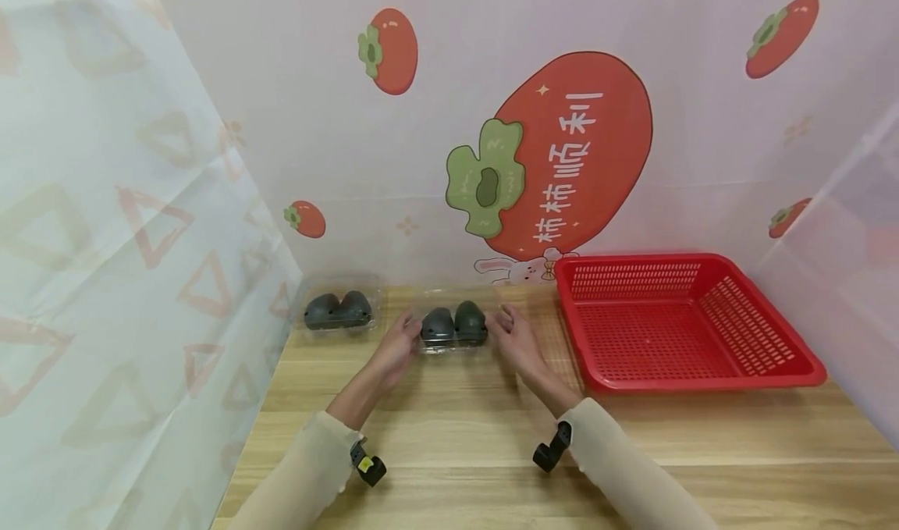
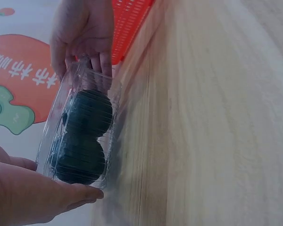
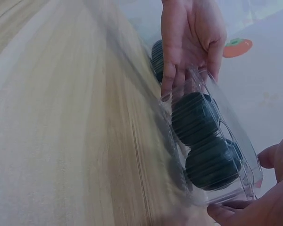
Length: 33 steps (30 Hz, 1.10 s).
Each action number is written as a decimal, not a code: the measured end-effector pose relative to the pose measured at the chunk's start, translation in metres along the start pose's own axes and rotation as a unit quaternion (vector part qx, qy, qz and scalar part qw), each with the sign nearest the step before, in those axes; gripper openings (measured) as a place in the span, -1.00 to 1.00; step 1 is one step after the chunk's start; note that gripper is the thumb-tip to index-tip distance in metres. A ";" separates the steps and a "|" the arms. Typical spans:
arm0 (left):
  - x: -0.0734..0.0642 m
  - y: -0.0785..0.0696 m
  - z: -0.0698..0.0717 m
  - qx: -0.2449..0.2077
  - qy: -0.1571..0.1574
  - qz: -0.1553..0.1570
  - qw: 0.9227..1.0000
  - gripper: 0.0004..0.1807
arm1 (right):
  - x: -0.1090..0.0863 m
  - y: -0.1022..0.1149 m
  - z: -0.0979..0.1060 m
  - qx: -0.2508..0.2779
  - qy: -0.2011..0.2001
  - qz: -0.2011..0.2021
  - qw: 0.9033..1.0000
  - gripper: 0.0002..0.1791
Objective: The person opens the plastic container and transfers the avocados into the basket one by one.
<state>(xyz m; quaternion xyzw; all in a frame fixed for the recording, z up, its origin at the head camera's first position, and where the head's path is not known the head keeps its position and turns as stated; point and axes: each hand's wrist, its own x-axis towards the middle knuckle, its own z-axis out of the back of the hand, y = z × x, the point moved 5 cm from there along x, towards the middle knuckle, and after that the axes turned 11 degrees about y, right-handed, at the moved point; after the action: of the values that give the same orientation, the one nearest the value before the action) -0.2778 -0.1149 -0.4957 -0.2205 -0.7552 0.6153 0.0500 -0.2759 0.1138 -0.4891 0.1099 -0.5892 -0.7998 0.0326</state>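
Observation:
A clear plastic clamshell box point(image 1: 434, 349) with two dark green avocados point(image 1: 470, 323) inside is held at the middle of the table's far side. My left hand point(image 1: 398, 344) grips its left end, thumb and fingers on either side of the plastic. At the opposite end my right hand point(image 1: 516, 341) holds the box in the same way. In the left wrist view the avocados point(image 2: 87, 113) show through the ribbed plastic. The right wrist view shows the left fingers point(image 3: 169, 77) at the far end of the box. Whether the box touches the table cannot be told.
A second clear box with two dark avocados point(image 1: 339, 311) sits at the far left, near the side wall sheet. To the right stands a red plastic basket point(image 1: 586, 350) with perforated walls. A printed sheet point(image 1: 337, 124) hangs behind the wooden table point(image 1: 456, 436).

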 end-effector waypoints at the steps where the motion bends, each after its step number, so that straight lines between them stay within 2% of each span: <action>1: -0.002 0.000 0.000 0.000 0.003 0.000 1.000 -0.29 | -0.001 0.001 0.000 -0.003 0.003 -0.001 1.000 -0.29; 7: -0.013 0.001 -0.001 0.010 0.008 0.003 1.000 -0.30 | -0.010 -0.002 0.000 -0.004 0.013 -0.015 1.000 -0.28; 16: -0.023 0.004 -0.002 0.036 0.014 0.007 0.999 -0.34 | -0.016 -0.008 -0.003 -0.025 0.011 0.014 1.000 -0.32; 26: -0.026 0.012 0.002 0.045 0.004 0.025 0.999 -0.33 | -0.020 -0.012 -0.006 -0.034 0.028 0.020 0.999 -0.33; 33: -0.029 0.012 0.000 0.060 0.004 0.024 0.998 -0.32 | -0.020 -0.015 -0.003 -0.028 0.031 0.021 0.999 -0.33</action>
<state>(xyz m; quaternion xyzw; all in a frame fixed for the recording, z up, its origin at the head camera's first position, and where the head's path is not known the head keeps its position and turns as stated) -0.2488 -0.1245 -0.5014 -0.2375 -0.7110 0.6599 0.0511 -0.2541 0.1192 -0.5014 0.1217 -0.5674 -0.8113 0.0706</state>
